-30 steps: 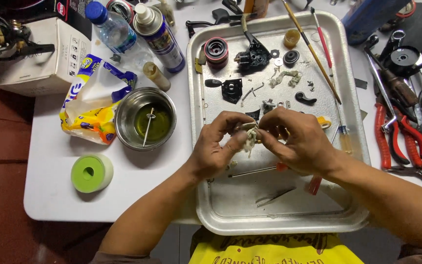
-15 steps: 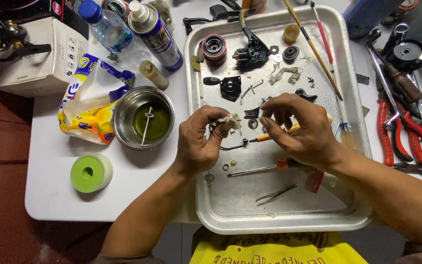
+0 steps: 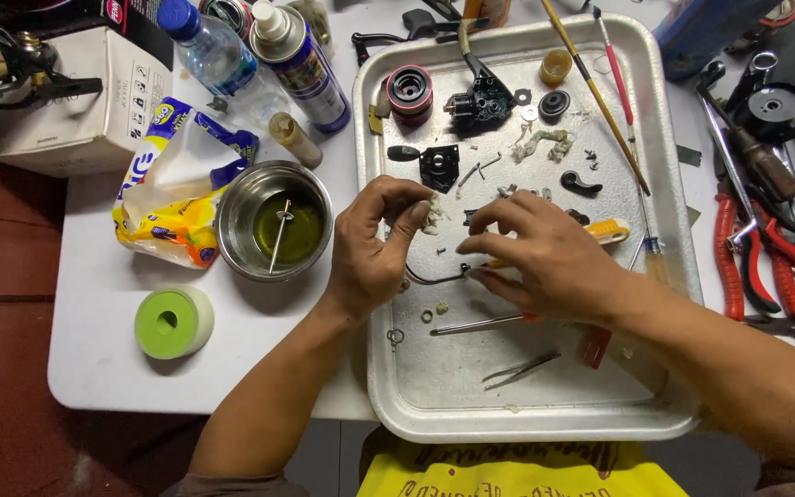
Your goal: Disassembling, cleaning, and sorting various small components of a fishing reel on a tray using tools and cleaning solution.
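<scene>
The two hands have pulled a little apart since a moment ago, when they were pressed close together over the tray. Now the left hand (image 3: 374, 244) pinches a small white wad (image 3: 432, 216) between its thumb and fingers, just left of the middle of the metal tray (image 3: 471, 405). The right hand (image 3: 545, 258) is close beside it on the right, with its fingers curled around a thin bent wire (image 3: 434, 278) that runs between the two hands. A yellow-handled tool (image 3: 607, 230) pokes out from behind the right hand, and I cannot tell if the hand grips it. Near the hands, on the tray floor, lie a long thin rod (image 3: 476, 323) and a pair of tweezers (image 3: 519, 368). At the far end of the tray sit a red and black spool (image 3: 409, 92) and a black reel body (image 3: 480, 99). Left of the tray, on the white counter (image 3: 94, 359), stands a steel bowl (image 3: 274, 221) with yellow-green liquid and a green roll of tape (image 3: 173, 321). Red pliers (image 3: 770, 262) lie to the right of the tray.
</scene>
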